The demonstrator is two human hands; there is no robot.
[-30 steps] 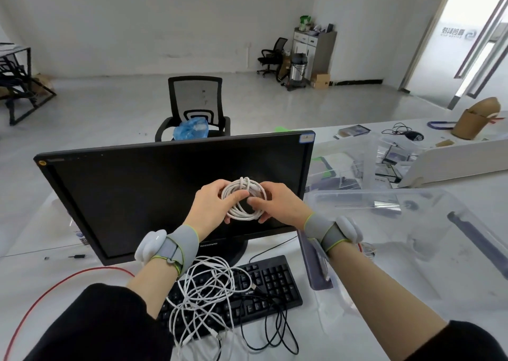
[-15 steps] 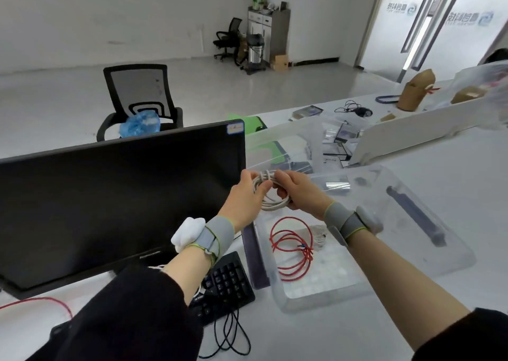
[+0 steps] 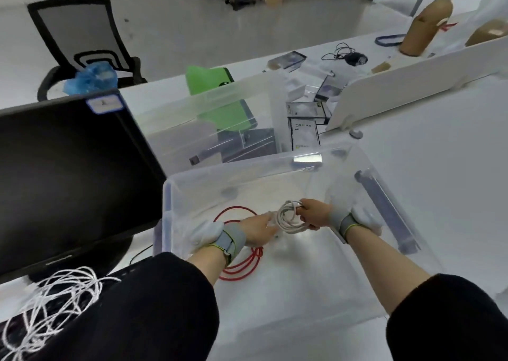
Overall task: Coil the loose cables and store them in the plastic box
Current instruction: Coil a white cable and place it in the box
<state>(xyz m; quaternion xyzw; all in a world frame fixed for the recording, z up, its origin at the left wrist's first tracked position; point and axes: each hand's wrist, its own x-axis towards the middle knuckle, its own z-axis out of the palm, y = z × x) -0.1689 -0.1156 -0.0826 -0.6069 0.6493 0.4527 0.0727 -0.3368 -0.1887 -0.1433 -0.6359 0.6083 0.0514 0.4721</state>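
Note:
Both hands are down inside the clear plastic box (image 3: pixel 247 168) on the white desk. My right hand (image 3: pixel 314 213) grips a small coiled white cable (image 3: pixel 288 217) by its upper right loop, low over the box floor. My left hand (image 3: pixel 258 230) touches the coil's left side with its fingers. A coiled red cable (image 3: pixel 242 261) lies on the box floor under my left wrist. A tangle of loose white cables (image 3: pixel 52 305) rests on the desk at the lower left, partly hidden by my left sleeve.
A black monitor (image 3: pixel 68 173) stands left of the box. A second clear box (image 3: pixel 206 124) sits behind it. Small packaged boxes (image 3: pixel 305 121), a white divider (image 3: pixel 412 86) and a black cable (image 3: pixel 343 54) are farther back. An office chair (image 3: pixel 82 44) stands beyond the desk.
Both hands carried the white coil from in front of the monitor to the right and down into the plastic box. My view turned right and tilted downward.

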